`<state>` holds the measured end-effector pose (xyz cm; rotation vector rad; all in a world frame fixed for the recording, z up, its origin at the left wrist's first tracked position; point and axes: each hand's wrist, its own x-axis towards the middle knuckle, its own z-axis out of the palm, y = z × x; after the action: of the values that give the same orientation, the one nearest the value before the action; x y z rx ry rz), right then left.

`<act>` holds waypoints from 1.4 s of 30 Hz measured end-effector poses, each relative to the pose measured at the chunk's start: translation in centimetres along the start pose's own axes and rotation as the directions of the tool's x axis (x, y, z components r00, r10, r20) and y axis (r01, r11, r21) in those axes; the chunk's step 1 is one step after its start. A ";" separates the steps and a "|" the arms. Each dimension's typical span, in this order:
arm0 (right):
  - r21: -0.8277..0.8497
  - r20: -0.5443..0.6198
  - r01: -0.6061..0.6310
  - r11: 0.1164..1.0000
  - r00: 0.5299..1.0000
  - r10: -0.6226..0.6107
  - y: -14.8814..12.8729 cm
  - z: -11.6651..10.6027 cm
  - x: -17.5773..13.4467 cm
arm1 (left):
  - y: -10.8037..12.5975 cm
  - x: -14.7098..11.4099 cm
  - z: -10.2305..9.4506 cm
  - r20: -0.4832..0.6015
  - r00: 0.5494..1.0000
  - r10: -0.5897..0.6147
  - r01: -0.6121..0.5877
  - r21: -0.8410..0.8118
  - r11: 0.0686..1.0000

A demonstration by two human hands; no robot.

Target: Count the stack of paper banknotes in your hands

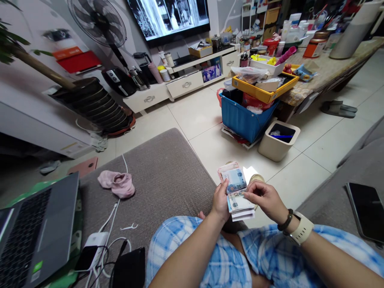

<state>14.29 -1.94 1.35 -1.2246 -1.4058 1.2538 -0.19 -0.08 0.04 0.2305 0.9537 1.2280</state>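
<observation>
A stack of banknotes (235,181) is held over my lap, fanned so that blue notes marked 10 show in the middle and pinkish ones behind. My left hand (221,202) is closed around the stack's left side, thumb on top. From the right, my right hand (265,200) pinches the edge of a note between thumb and fingers. White paper edges stick out at the bottom of the stack. Just behind my right hand, a round gold-coloured object (257,177) is partly hidden, and I cannot make out what it is.
On the grey sofa (162,172) to my left lie pink socks (118,183), a white charger (95,242), cables and a laptop (33,236). A phone (366,212) rests at the right. Ahead stand a bin (270,150), a blue crate (243,120) and a cluttered table (339,72).
</observation>
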 end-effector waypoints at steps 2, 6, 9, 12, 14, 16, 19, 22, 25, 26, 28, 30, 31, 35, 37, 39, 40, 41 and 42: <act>-0.033 -0.051 -0.033 0.999 0.998 0.031 0.2 0.0 0.1 | 0.0 0.0 0.0 0.003 1.000 -0.004 0.004 0.004 1.000; -0.035 -0.119 -0.087 0.996 0.989 0.082 0.6 0.0 0.2 | 0.0 -0.1 -0.2 0.028 0.999 -0.023 0.022 0.029 0.999; -0.042 -0.122 -0.102 0.994 0.988 0.096 0.6 -0.1 0.3 | 0.0 -0.3 -0.2 0.067 0.997 -0.031 0.028 0.051 0.998; -0.082 -0.104 -0.097 0.992 0.991 0.089 0.7 -0.1 0.3 | -0.1 -0.5 -0.1 0.077 0.997 -0.016 0.011 0.072 0.997; -0.094 -0.093 -0.079 0.992 0.993 0.070 0.9 -0.1 0.3 | 0.0 -0.5 -0.1 0.080 0.997 -0.010 0.003 0.080 0.997; -0.083 -0.084 -0.051 0.995 0.995 0.044 1.0 0.0 0.2 | 0.0 -0.5 0.0 0.087 0.996 -0.009 0.001 0.082 0.997; -0.043 -0.070 -0.032 0.999 0.997 0.028 1.2 0.1 0.2 | 0.0 -0.6 0.1 0.093 0.996 -0.016 0.009 0.078 0.997; -0.014 -0.057 -0.051 0.999 0.997 0.050 1.2 0.1 0.2 | 0.0 -0.6 0.2 0.078 0.997 -0.013 0.008 0.067 0.998; 0.008 -0.044 -0.052 0.999 0.998 0.052 1.1 0.0 0.2 | 0.0 -0.5 0.2 0.040 0.999 0.004 -0.006 0.053 0.999; 0.010 -0.044 -0.046 0.999 0.998 0.046 1.1 0.0 0.2 | -0.1 -0.4 0.1 0.036 0.999 0.006 -0.008 0.051 0.999; 0.006 -0.047 -0.033 0.999 0.998 0.034 1.0 0.0 0.2 | -0.1 -0.2 0.0 0.047 0.999 0.008 -0.010 0.045 0.999; 0.006 -0.047 -0.026 1.000 0.999 0.026 1.0 -0.1 0.2 | -0.2 -0.1 -0.1 0.058 0.998 0.005 -0.007 0.035 0.999; 0.012 -0.042 -0.023 1.000 0.999 0.024 0.9 -0.1 0.2 | -0.2 0.0 -0.1 0.058 0.998 0.003 -0.005 0.030 1.000; 0.028 -0.028 -0.011 1.000 1.000 0.012 1.0 -0.1 0.1 | -0.1 0.0 -0.1 0.053 0.999 -0.010 0.008 0.022 1.000; 0.021 -0.026 -0.008 1.000 1.000 0.009 1.0 -0.1 0.1 | 0.0 -0.1 -0.1 0.062 0.998 -0.017 0.015 0.025 1.000; 0.019 -0.019 -0.006 1.000 1.000 0.006 1.0 -0.1 0.1 | 0.1 -0.2 0.0 0.070 0.997 -0.016 0.014 0.029 0.999; 0.020 -0.016 -0.004 1.000 1.000 0.004 0.9 -0.1 0.1 | 0.2 -0.2 0.0 0.071 0.997 -0.013 0.010 0.031 0.999; 0.019 -0.013 -0.001 1.000 1.000 0.001 0.9 -0.2 0.1 | 0.2 -0.3 0.0 0.069 0.998 -0.009 0.006 0.033 0.999; 0.017 -0.011 0.002 1.000 1.000 -0.002 0.8 -0.2 0.1 | 0.2 -0.3 0.0 0.067 0.998 -0.006 0.004 0.034 0.999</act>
<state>14.54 -1.82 0.54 -1.2165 -1.3861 1.2535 -0.36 -0.23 0.30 0.2948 0.9169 1.1929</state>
